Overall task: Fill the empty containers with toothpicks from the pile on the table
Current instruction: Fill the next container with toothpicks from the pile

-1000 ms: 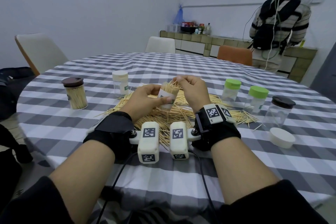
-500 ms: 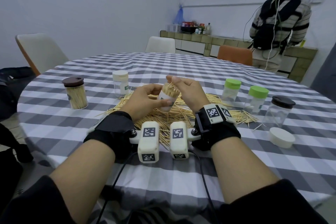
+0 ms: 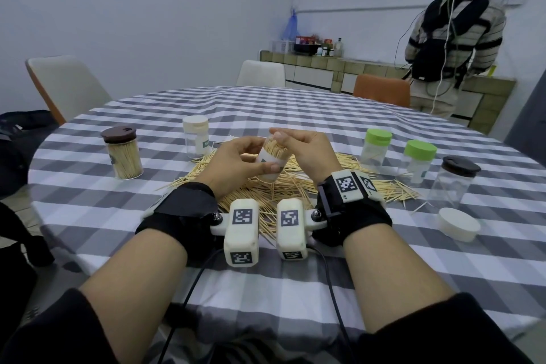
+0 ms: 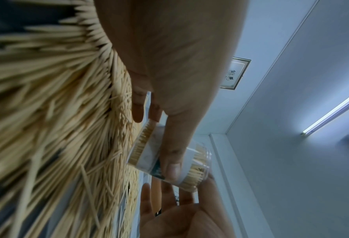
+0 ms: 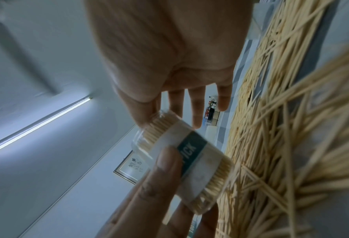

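A small clear labelled container (image 3: 270, 161) packed with toothpicks is held tilted above the toothpick pile (image 3: 283, 192). My left hand (image 3: 251, 156) grips it, thumb across the label (image 5: 165, 169) and fingers behind. My right hand (image 3: 291, 142) sits at its mouth, a fingertip resting on the toothpick ends. In the right wrist view the right hand (image 5: 169, 56) has its fingers fairly straight, with the thumb against the rim of the container (image 5: 189, 154). The left wrist view shows the container (image 4: 169, 161) with the right palm (image 4: 179, 214) open beyond it.
At the left stand a brown-lidded jar (image 3: 122, 156), full of toothpicks, and a white-lidded container (image 3: 195, 136). To the right are two green-lidded containers (image 3: 376, 148) (image 3: 419, 162), a dark-lidded clear jar (image 3: 455, 183) and a loose white lid (image 3: 458, 223). A person (image 3: 452, 38) stands at the back right.
My right fingertips have shifted left over the container's mouth. The toothpicks that stuck out now sit level in it. The left hand holds the container in nearly the same place.
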